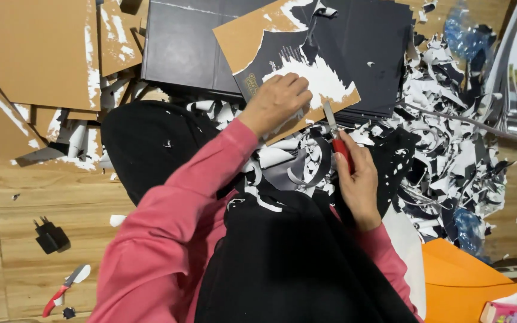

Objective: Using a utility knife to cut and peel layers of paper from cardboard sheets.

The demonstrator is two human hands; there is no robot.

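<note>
My left hand (277, 100) presses down on a brown cardboard panel (252, 36) whose black paper covering is partly torn away, leaving white patches. My right hand (357, 179) grips a red-handled knife (337, 139); its blade tip touches the panel's lower edge beside my left hand. The panel rests across my lap over black fabric (151, 143). Both sleeves are pink.
A stack of black panels (186, 48) lies behind the held panel. Stripped brown cardboard sheets (37, 54) pile at the left. Black and white paper scraps (450, 149) heap at the right. On the wooden floor lie a black plug adapter (50, 237) and a second red-handled cutter (64, 289). Orange sheets (468, 287) sit bottom right.
</note>
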